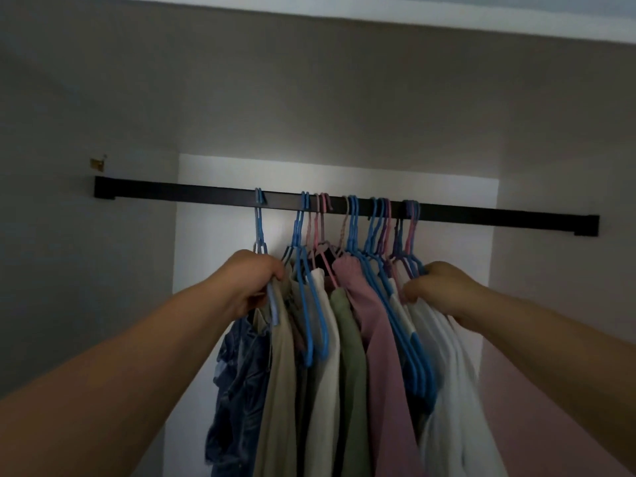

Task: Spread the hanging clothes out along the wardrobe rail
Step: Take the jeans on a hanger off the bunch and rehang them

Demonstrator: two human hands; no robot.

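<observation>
Left hand (pixel 253 282) closed on leftmost blue plastic hanger (pixel 272 301); right hand (pixel 438 287) pinching white garment (pixel 451 356) at bunch's far side. Clothes crowd mid-span of black wardrobe rail (pixel 172 191). Risk: sideways tugging may snag tangled hooks, unseating a hanger.

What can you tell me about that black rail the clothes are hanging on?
The flat black wardrobe rail looks like metal, running straight across the recess with a squared bracket at each end. It slopes slightly down to the right in this view. Blue and pink plastic hangers hook over its middle stretch, bunched together; both end stretches are bare. Neither hand touches it.
</observation>
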